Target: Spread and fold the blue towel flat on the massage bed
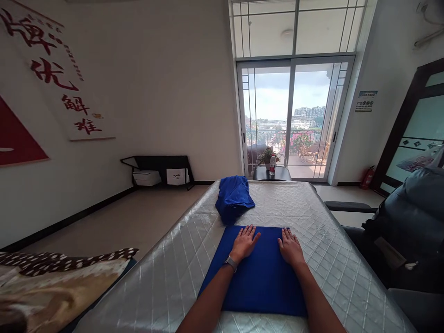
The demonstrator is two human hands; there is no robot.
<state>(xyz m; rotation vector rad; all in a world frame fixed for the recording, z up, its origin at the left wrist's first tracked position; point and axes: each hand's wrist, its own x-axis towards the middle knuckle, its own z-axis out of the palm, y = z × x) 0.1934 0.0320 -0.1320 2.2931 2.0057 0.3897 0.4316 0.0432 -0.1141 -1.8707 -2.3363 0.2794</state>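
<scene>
A flat, neatly squared blue cloth [265,282] lies on the silver quilted table cover [166,273] right in front of me. On its far left part rests my left hand [244,241], palm down with the fingers stretched out and a watch on the wrist. My right hand [290,246] lies flat at the cloth's far right edge, fingers extended forward. Neither hand grips anything. Just beyond the flat cloth, toward the left, sits a crumpled heap of blue fabric [234,199].
Past the table's far end, a small chair [258,175] carries a bottle [272,165], near a potted plant [267,156]. A black leather chair [412,217] stands close on the right. At lower left is a patterned blanket [69,291]; a black rack [161,163] stands by the wall.
</scene>
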